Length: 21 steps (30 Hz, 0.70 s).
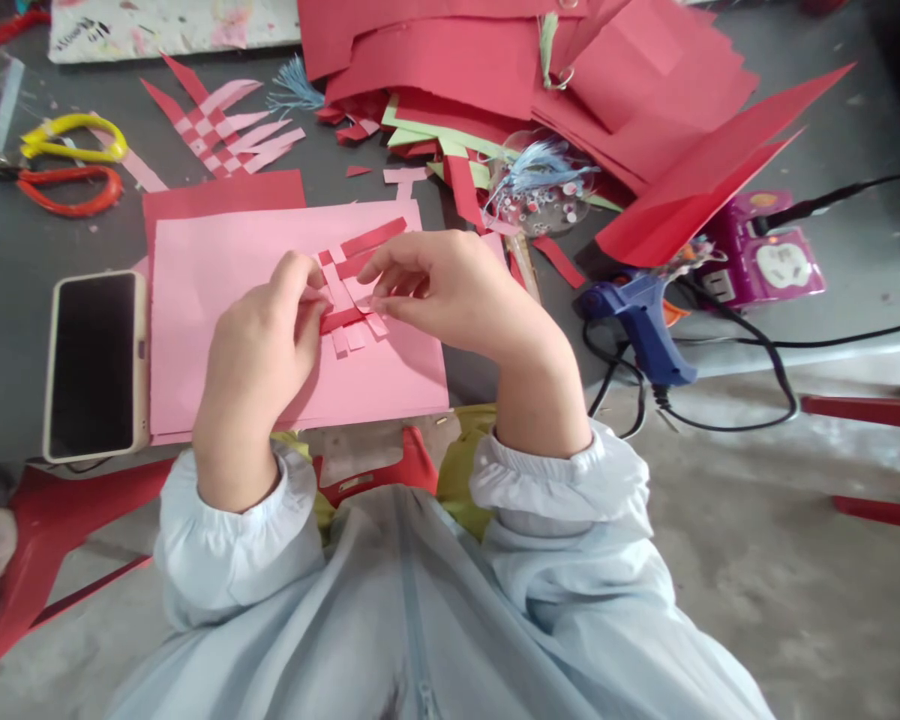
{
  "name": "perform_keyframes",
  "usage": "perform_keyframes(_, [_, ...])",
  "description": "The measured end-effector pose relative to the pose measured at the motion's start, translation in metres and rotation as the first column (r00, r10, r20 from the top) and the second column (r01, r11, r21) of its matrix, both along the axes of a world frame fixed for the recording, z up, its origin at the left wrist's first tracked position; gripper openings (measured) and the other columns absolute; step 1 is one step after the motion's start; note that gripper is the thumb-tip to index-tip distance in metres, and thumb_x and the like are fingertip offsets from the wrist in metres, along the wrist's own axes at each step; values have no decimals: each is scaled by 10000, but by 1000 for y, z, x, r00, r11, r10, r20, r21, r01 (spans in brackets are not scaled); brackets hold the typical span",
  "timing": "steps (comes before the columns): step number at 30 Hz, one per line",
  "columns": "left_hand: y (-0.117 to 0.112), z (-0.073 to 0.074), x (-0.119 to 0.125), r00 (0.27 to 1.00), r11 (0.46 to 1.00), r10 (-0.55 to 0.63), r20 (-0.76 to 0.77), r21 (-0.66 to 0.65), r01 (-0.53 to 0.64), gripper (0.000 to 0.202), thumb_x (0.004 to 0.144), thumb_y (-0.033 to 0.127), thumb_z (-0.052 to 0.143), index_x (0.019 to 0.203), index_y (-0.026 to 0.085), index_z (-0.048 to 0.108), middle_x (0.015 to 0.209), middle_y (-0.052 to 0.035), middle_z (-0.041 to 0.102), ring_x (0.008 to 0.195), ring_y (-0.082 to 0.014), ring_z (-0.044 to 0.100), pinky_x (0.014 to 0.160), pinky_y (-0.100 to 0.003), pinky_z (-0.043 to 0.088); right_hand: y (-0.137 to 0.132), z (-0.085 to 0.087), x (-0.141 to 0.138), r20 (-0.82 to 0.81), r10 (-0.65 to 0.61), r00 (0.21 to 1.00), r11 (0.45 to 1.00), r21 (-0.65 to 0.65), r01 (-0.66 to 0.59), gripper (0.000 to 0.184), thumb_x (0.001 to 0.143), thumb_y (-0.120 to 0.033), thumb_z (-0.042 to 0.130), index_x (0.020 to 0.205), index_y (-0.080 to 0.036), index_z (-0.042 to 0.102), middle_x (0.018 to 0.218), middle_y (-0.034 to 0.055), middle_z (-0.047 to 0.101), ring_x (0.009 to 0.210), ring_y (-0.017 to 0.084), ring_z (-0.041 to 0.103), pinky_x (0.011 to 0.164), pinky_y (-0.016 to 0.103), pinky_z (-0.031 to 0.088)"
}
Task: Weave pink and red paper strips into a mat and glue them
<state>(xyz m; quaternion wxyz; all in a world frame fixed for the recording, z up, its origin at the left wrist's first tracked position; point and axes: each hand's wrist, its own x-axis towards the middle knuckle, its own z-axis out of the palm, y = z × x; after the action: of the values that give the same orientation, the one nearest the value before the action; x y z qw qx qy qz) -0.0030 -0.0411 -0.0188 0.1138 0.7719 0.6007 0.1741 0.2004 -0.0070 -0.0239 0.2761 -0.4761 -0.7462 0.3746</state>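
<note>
Between my two hands, red and pink paper strips (343, 318) cross over and under one another in a small weave above a stack of pink paper (217, 240). My left hand (262, 335) pinches the weave at its left side, thumb and fingers closed. My right hand (457, 290) closes thumb and forefinger on a pink strip at the weave's right side. Some strip ends stick out below the weave, and a red one points up to the right. Parts of the strips are hidden behind my fingers.
A phone (94, 365) lies left of the pink stack, scissors (71, 165) beyond it. A finished-looking checkered weave (214, 130) and red paper sheets (450, 60) lie farther back. A blue glue gun (649, 320) with black cords and a purple box (772, 255) are at right.
</note>
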Motion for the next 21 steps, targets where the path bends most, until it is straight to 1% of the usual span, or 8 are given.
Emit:
perform_keyframes(4, [2, -5, 2, 999, 999, 40, -16, 35, -40, 241, 952, 283, 542, 1193, 295, 563, 1017, 0, 747, 926, -185, 725, 767, -298, 523, 0, -2, 1, -4, 3, 1000, 1000, 9, -3, 233, 793, -98, 614, 981, -174, 731, 868, 36, 749, 806, 169, 686, 777, 328, 539])
perform_keyframes(7, [3, -5, 5, 996, 996, 81, -40, 43, -79, 285, 961, 293, 513, 1242, 295, 557, 996, -2, 754, 855, -178, 720, 768, -300, 523, 0, -4, 1, -8, 0, 1000, 1000, 23, 0, 196, 803, -132, 633, 967, -179, 728, 857, 33, 747, 786, 165, 686, 763, 325, 538])
perform_keyframes(10, [4, -2, 7, 994, 995, 89, -65, 49, -86, 331, 968, 295, 476, 1289, 289, 555, 932, -2, 758, 791, -173, 707, 755, -301, 517, 1, -5, 1, -29, 4, 1000, 1000, 20, -4, 178, 807, -140, 646, 961, -182, 724, 855, 32, 743, 782, 164, 686, 764, 326, 536])
perform_keyframes(13, [5, 0, 6, 994, 998, 42, -103, 47, -37, 292, 952, 252, 455, 1178, 277, 639, 898, -7, 759, 825, -185, 706, 761, -309, 512, 1, -4, 0, -29, 6, 1000, 1000, 1, -6, 194, 800, -119, 646, 966, -187, 721, 847, 26, 741, 787, 161, 682, 772, 319, 532])
perform_keyframes(16, [5, 2, 2, 990, 1000, -26, -138, 5, 27, 268, 895, 163, 466, 978, 257, 703, 933, -27, 771, 884, -218, 709, 775, -344, 516, 1, -1, -1, -13, 3, 1000, 1000, -12, -3, 201, 791, -96, 643, 954, -183, 723, 845, 26, 742, 785, 156, 678, 777, 310, 525])
perform_keyframes(17, [5, 3, 1, 989, 999, -45, -140, -10, 44, 272, 883, 144, 467, 944, 253, 709, 960, -32, 774, 909, -229, 710, 790, -357, 520, 1, 0, -1, -10, 1, 1000, 1000, -12, -1, 202, 789, -89, 638, 948, -180, 723, 847, 27, 743, 785, 155, 677, 778, 308, 523])
perform_keyframes(18, [4, 4, 0, 989, 998, -58, -136, -23, 55, 277, 877, 134, 468, 934, 251, 713, 988, -35, 776, 934, -237, 711, 812, -369, 525, 1, 1, -1, -6, -1, 1000, 1000, -12, 1, 205, 785, -82, 634, 943, -177, 724, 848, 29, 745, 785, 156, 677, 777, 306, 520])
perform_keyframes(21, [1, 7, -3, 993, 996, -64, -98, -66, 57, 282, 880, 152, 485, 1002, 261, 715, 1060, -28, 771, 1003, -248, 712, 878, -390, 541, 2, 3, -1, 9, -7, 1000, 1000, -12, 7, 221, 778, -73, 625, 941, -178, 731, 849, 30, 747, 793, 160, 675, 776, 307, 514])
